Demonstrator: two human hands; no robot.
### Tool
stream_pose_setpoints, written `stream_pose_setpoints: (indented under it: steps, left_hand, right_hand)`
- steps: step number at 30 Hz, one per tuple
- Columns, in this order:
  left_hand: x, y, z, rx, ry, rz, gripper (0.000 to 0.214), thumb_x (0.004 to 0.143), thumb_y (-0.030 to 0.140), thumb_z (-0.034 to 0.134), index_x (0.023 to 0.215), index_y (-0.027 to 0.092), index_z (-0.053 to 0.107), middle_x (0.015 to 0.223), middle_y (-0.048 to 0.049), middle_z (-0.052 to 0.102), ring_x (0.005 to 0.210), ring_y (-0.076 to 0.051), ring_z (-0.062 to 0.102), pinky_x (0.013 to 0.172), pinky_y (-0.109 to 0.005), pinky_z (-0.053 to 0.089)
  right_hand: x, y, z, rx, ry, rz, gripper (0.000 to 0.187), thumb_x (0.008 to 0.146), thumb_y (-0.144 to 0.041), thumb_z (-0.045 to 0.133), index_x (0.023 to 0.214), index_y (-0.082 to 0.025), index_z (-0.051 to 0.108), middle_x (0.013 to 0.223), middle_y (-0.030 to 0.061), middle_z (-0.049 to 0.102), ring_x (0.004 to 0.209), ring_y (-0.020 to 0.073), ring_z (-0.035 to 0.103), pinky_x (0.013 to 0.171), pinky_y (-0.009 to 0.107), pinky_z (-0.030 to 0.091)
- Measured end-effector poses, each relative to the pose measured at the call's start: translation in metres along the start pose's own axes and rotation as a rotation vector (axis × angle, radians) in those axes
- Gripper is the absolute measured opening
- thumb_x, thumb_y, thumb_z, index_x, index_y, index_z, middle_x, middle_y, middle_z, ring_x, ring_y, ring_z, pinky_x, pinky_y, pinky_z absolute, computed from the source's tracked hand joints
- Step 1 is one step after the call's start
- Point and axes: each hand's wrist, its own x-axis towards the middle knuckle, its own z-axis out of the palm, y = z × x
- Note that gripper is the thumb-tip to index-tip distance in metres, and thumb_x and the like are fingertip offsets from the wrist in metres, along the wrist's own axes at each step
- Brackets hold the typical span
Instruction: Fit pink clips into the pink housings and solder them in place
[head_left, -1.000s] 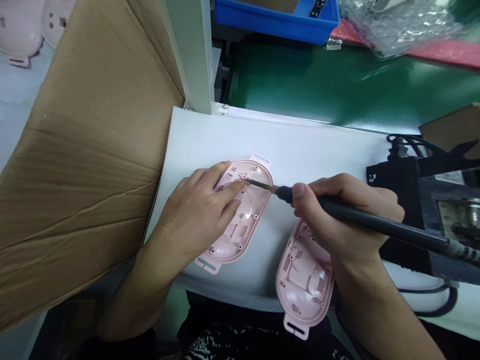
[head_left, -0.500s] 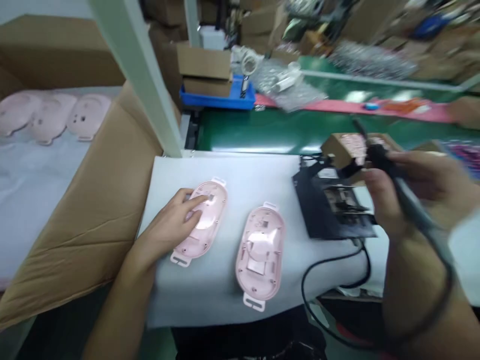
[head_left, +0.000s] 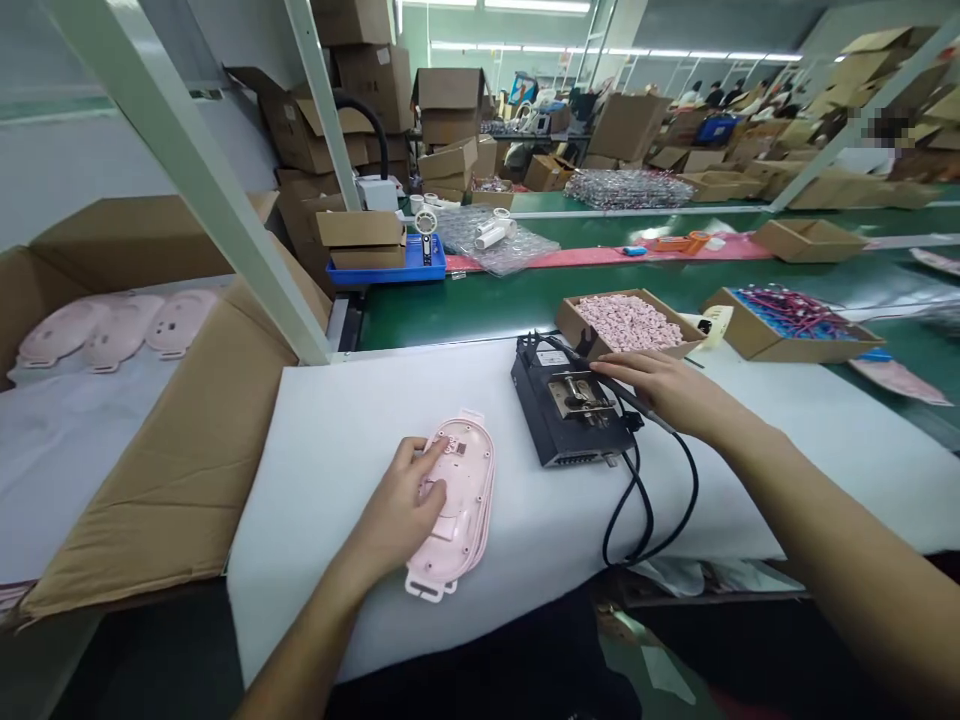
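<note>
Two pink oval plastic shells (head_left: 466,490) lie one on top of the other on the white covered bench. My left hand (head_left: 405,500) grips the upper shell at its left side, index finger and thumb on the inner face. The lower shell shows only as a rim. My right hand (head_left: 667,390) is closed round the grey handle of a soldering iron (head_left: 626,394), over the right side of a black soldering station (head_left: 544,425) with a metal holder on top. The iron's tip is hard to make out. A black cable (head_left: 694,500) loops down from the handle.
An open carton (head_left: 161,455) with more pink shells stands at left, beside a metal post (head_left: 217,210). Behind the station are a box of small pink parts (head_left: 630,322) and a box of wires (head_left: 795,320). A blue tray (head_left: 390,268) sits on the green conveyor (head_left: 465,305).
The left-hand shell now rests over the other; earlier they lay apart. My right hand has brought the iron down to the station from the air. The view has tilted up.
</note>
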Motion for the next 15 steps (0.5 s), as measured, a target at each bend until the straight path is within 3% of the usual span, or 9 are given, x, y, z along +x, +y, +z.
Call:
stream_pose_setpoints:
  steps: [4, 7, 9, 12, 15]
  left_hand:
    - [0.0, 0.004, 0.025, 0.15, 0.052, -0.044, 0.057, 0.095, 0.024, 0.046, 0.152, 0.02, 0.047, 0.14, -0.0124, 0.047, 0.136, -0.03, 0.042, 0.121, -0.055, 0.034]
    - [-0.001, 0.005, 0.031, 0.099, 0.058, -0.095, 0.058, 0.099, 0.027, 0.042, 0.157, 0.021, 0.037, 0.157, -0.0127, 0.03, 0.147, -0.03, 0.032, 0.124, -0.053, 0.032]
    - [-0.005, 0.004, 0.034, 0.041, 0.086, -0.086, 0.055, 0.101, 0.03, 0.039, 0.156, 0.022, 0.039, 0.162, -0.0109, 0.02, 0.152, -0.029, 0.028, 0.125, -0.051, 0.032]
    - [-0.015, 0.003, 0.043, -0.034, 0.221, -0.06, 0.048, 0.102, 0.032, 0.041, 0.148, 0.027, 0.051, 0.159, -0.0084, 0.023, 0.15, -0.03, 0.032, 0.125, -0.05, 0.033]
    - [-0.029, 0.006, 0.062, -0.092, 0.381, -0.066, 0.045, 0.101, 0.034, 0.047, 0.146, 0.036, 0.053, 0.155, -0.0052, 0.028, 0.148, -0.031, 0.036, 0.126, -0.051, 0.031]
  right_hand:
    - [-0.011, -0.018, -0.012, -0.028, 0.143, 0.05, 0.063, 0.08, 0.004, 0.041, 0.134, -0.021, 0.062, 0.137, 0.0106, 0.063, 0.12, 0.0317, 0.061, 0.1, 0.052, 0.052]
    - [-0.015, -0.03, -0.016, 0.012, 0.184, 0.086, 0.06, 0.08, 0.003, 0.044, 0.13, -0.024, 0.063, 0.137, 0.0084, 0.064, 0.122, 0.0319, 0.061, 0.1, 0.053, 0.051]
    - [-0.018, -0.044, -0.019, 0.103, 0.268, 0.11, 0.053, 0.084, 0.001, 0.046, 0.126, -0.025, 0.065, 0.133, 0.0083, 0.066, 0.121, 0.0312, 0.062, 0.101, 0.053, 0.051]
    - [-0.027, -0.09, -0.018, 0.409, 0.464, 0.197, 0.04, 0.091, -0.006, 0.051, 0.123, -0.026, 0.065, 0.126, 0.0087, 0.068, 0.119, 0.0261, 0.064, 0.101, 0.046, 0.054]
    - [-0.038, -0.162, -0.005, 0.743, 0.411, 0.217, 0.047, 0.095, -0.019, 0.055, 0.141, -0.03, 0.052, 0.145, 0.0098, 0.056, 0.134, 0.0255, 0.056, 0.11, 0.044, 0.052]
